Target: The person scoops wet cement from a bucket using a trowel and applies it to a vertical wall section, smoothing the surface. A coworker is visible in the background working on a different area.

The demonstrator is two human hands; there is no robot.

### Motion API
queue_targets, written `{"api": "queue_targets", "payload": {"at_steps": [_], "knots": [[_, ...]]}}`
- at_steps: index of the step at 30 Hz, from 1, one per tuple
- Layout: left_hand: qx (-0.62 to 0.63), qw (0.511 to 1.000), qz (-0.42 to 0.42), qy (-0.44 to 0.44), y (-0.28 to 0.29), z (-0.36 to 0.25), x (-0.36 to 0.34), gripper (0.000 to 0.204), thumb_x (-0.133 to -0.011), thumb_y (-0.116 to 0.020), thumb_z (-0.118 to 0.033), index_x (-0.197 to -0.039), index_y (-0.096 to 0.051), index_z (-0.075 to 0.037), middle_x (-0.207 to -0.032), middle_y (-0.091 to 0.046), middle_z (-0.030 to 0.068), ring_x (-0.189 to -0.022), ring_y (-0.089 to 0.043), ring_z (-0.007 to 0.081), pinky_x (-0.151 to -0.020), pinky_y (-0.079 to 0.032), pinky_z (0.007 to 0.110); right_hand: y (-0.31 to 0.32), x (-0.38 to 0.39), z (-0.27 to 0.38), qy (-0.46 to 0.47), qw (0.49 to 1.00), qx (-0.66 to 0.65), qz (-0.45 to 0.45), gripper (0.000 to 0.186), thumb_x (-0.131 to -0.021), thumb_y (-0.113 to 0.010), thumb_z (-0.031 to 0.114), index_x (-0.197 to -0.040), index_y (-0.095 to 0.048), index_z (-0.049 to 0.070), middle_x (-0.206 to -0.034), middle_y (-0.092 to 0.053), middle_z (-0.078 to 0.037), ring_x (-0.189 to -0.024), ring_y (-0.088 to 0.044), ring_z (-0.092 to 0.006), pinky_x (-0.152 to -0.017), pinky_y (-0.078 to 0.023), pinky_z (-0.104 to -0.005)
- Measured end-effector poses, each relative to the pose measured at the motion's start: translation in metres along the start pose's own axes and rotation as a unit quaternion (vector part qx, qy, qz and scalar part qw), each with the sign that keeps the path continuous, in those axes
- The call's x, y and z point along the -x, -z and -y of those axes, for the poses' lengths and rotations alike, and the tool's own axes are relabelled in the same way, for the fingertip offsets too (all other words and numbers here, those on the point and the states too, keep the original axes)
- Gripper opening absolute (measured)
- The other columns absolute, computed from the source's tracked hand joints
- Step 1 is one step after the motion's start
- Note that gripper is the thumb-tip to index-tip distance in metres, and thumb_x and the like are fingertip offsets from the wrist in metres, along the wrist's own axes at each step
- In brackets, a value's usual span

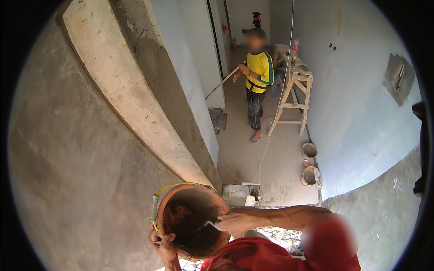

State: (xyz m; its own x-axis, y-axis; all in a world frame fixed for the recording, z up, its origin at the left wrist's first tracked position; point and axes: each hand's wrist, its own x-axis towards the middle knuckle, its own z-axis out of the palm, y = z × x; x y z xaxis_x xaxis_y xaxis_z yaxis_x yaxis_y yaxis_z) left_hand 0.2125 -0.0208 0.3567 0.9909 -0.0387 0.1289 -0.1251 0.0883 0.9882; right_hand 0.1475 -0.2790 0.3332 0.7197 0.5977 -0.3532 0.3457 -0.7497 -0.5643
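Observation:
My left hand [165, 244] is closed on the rim of an orange-brown bucket [222, 203], which is tipped so that its opening faces me. Dark, wet-looking residue coats the inside. A yellow cord handle with a green grip [155, 205] hangs over the bucket's left side. At the right rim, my right hand [233, 223] is closed around a trowel [210, 223]; only its thin, shiny metal shank shows, and the blade cannot be made out against the dark interior. My red sleeve [332, 239] and shirt fill the lower edge.
Below, a person in a yellow shirt [260, 70] holds a long pole [221, 82]. A wooden trestle [291, 99] with bottles stands along the right wall. Two buckets [309, 175] sit on the floor. A taut string [275, 119] runs down. A pale concrete beam [135, 86] rises at left.

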Motion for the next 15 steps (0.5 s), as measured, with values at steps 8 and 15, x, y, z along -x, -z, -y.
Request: {"api": "queue_targets", "payload": {"at_steps": [8,15], "knots": [[-0.023,0.998,0.03,-0.04,-0.007,-0.001,0.0,0.025,-0.053,-0.059,-0.001,-0.063,-0.037,-0.005,-0.085,-0.041,0.003,-0.082,-0.041,0.0172,-0.078,-0.032,0.032,-0.016,-0.011,0.034,0.05,0.997,0.064,-0.005,0.045,-0.08,-0.059,-0.002,-0.124,-0.052,-0.013,-0.111,-0.059,-0.025,-0.091,-0.069,-0.0399,-0.075,-0.059,-0.0457],[-0.03,0.999,0.024,-0.003,0.003,0.005,0.005,0.022,-0.053,-0.059,-0.001,-0.063,-0.04,-0.004,-0.086,-0.044,0.004,-0.084,-0.043,0.018,-0.079,-0.033,0.031,-0.035,-0.014,-0.028,0.039,0.988,0.002,-0.148,0.064,-0.077,-0.06,-0.005,-0.138,-0.042,-0.013,-0.112,-0.063,-0.027,-0.117,-0.055,-0.0431,-0.105,-0.045,-0.0453]]}}
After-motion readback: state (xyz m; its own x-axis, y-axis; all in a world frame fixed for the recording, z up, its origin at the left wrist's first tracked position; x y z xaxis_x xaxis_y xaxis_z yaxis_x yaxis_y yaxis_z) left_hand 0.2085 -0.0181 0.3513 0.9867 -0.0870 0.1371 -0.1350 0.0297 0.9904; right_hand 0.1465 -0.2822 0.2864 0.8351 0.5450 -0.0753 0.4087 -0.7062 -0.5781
